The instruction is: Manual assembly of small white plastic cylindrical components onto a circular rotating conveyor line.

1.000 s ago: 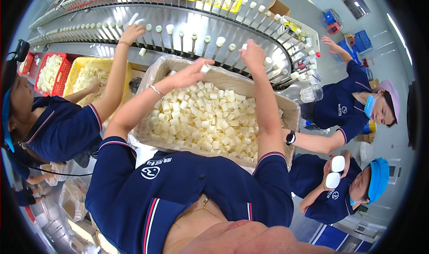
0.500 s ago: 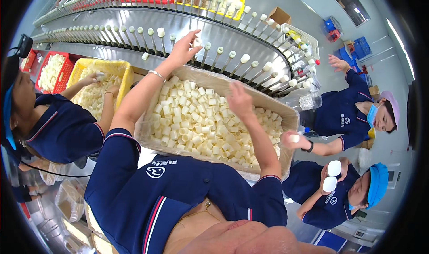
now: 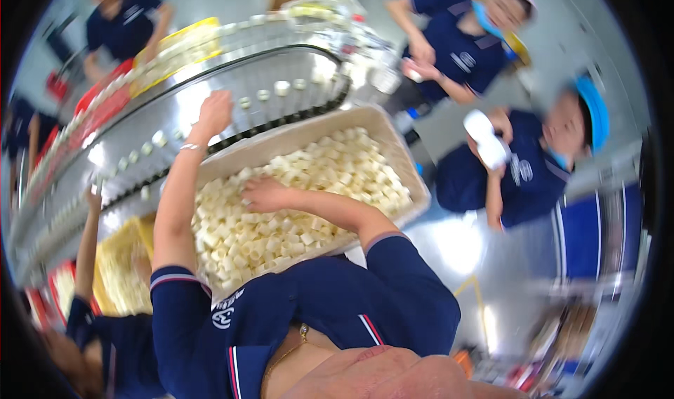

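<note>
A large carton lined with clear plastic (image 3: 414, 202) sits in front of me, filled with short, hollow, off-white plastic caps (image 3: 351, 167). My right hand (image 3: 265, 194) rests on the heap toward its left side, fingers spread and slightly bent among the caps. Beyond the carton's far edge, my left hand (image 3: 214, 112) is closed beside the conveyor's row of upright pins. Whatever its fingers hold is hidden and blurred. White caps (image 3: 282, 88) sit on pins just right of that hand.
The looped conveyor (image 3: 281, 53) curves around behind the carton. On the left, a co-worker's arm (image 3: 86, 248) reaches to the pins, over a yellow basket (image 3: 105, 258). Two co-workers stand at right, one holding white containers (image 3: 484, 139). Another person (image 3: 126, 20) works across the conveyor.
The view has swung to the right and blurred. My right hand has come down from above the carton onto the caps. My left hand's fingers, spread before, are now curled in.
</note>
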### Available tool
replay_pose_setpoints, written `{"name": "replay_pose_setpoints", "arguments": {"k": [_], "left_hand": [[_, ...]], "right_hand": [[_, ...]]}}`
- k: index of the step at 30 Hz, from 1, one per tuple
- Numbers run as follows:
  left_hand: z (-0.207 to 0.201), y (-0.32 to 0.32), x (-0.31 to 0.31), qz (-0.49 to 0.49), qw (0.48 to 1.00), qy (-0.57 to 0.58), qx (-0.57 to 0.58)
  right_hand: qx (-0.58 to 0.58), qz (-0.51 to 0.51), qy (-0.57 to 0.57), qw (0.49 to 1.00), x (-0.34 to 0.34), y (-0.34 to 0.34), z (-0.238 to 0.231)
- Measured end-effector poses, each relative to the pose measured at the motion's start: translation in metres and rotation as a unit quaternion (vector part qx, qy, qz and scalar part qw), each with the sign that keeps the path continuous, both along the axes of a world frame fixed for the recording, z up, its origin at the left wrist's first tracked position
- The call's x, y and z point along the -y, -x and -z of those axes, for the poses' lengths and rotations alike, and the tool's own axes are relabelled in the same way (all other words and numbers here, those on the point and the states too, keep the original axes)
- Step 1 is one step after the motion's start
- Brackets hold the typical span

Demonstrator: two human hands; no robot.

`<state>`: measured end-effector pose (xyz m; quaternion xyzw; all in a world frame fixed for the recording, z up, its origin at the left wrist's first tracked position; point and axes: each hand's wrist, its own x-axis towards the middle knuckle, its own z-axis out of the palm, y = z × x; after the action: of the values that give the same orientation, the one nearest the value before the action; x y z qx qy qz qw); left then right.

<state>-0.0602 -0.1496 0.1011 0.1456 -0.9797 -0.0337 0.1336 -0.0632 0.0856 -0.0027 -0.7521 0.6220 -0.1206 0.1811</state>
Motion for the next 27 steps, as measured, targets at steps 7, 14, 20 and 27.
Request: {"name": "replay_pose_setpoints", "arguments": {"k": [7,14,20,27], "left_hand": [[-0.007,0.038,-0.031,0.071,0.991,0.101,0.055],[-0.006,-0.015,-0.137,0.198,0.977,0.043,-0.073],[0.033,-0.101,-0.183,0.187,0.981,-0.03,-0.037],[0.11,-0.121,-0.165,0.141,0.966,-0.07,0.206]], "right_hand": [[-0.02,-0.023,0.14,0.99,-0.002,-0.017,0.015],[0.002,0.002,0.161,0.987,-0.044,0.046,0.017],[0.162,0.085,0.172,0.968,-0.043,0.079,-0.016],[0.807,0.156,-0.004,0.57,-0.045,0.101,-0.064]]}}
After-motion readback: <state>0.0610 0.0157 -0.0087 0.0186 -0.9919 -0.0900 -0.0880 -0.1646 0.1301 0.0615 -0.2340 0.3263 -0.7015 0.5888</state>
